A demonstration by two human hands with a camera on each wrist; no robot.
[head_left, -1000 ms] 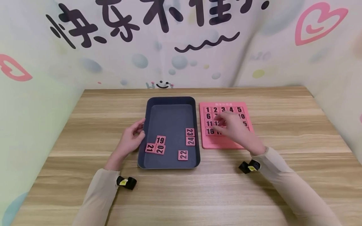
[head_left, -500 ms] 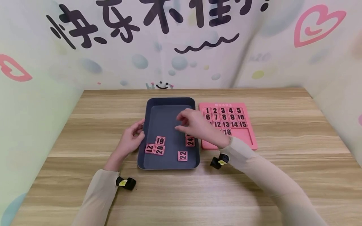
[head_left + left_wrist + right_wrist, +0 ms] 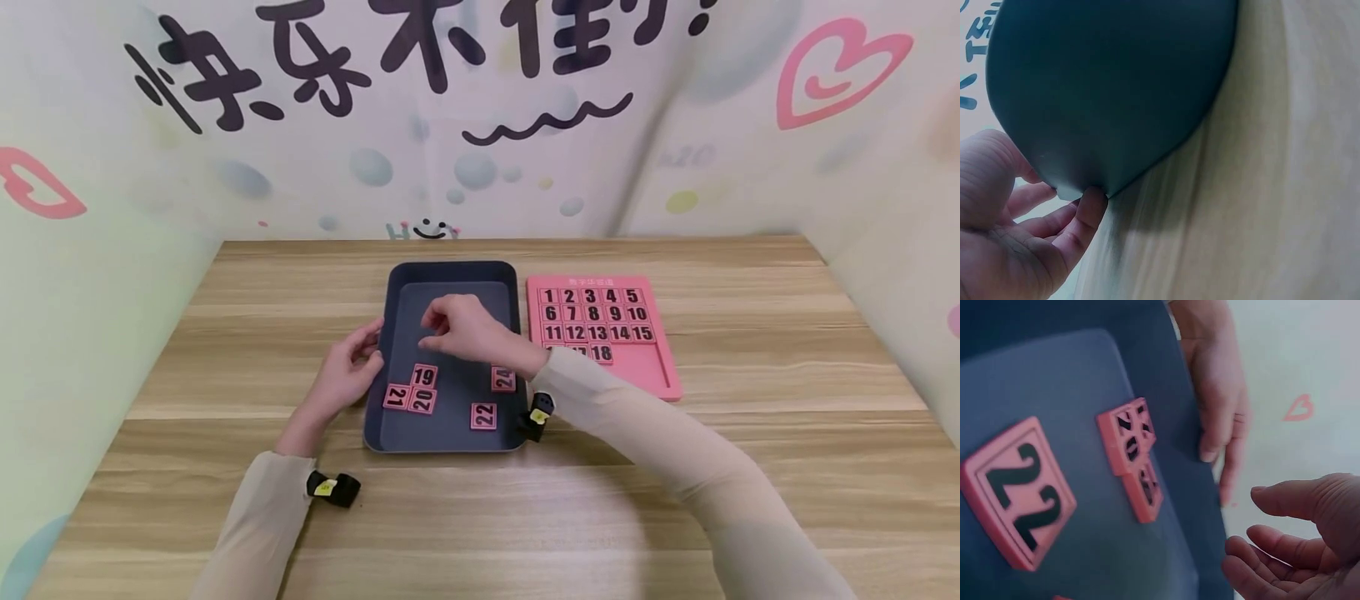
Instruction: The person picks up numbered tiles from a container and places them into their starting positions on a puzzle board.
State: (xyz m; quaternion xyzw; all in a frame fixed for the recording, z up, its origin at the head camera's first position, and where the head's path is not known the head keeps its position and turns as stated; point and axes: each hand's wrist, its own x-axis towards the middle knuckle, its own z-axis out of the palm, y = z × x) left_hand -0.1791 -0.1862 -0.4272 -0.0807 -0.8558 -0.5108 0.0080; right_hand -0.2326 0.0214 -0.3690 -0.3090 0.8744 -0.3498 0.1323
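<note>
Several pink number tiles lie loose in a dark blue-grey tray [image 3: 453, 437]. Tiles 21 [image 3: 397, 397], 20 [image 3: 422, 401] and 19 [image 3: 424, 376] touch one another at its left. Tile 22 [image 3: 483, 416] lies at the lower right, below tile 24 [image 3: 503, 379]. My left hand [image 3: 348, 367] rests with relaxed fingers against the tray's left side; the left wrist view shows its fingers [image 3: 1088, 212] touching the outer wall. Over the tray hovers my right hand [image 3: 468, 329], fingers loosely bent and holding nothing, above tile 19. In the right wrist view its fingers and thumb are apart.
A pink number board [image 3: 645, 375] lies close to the tray's right. Tiles 1 to 15 fill its upper rows, and 18 shows in the row below, partly behind my right sleeve [image 3: 637, 417]. A printed backdrop [image 3: 465, 192] stands behind the wooden table [image 3: 750, 350].
My right hand has moved left from the number board to over the tray, uncovering most of the board. Tile 23 is now hidden behind it. My left hand stays at the tray's side.
</note>
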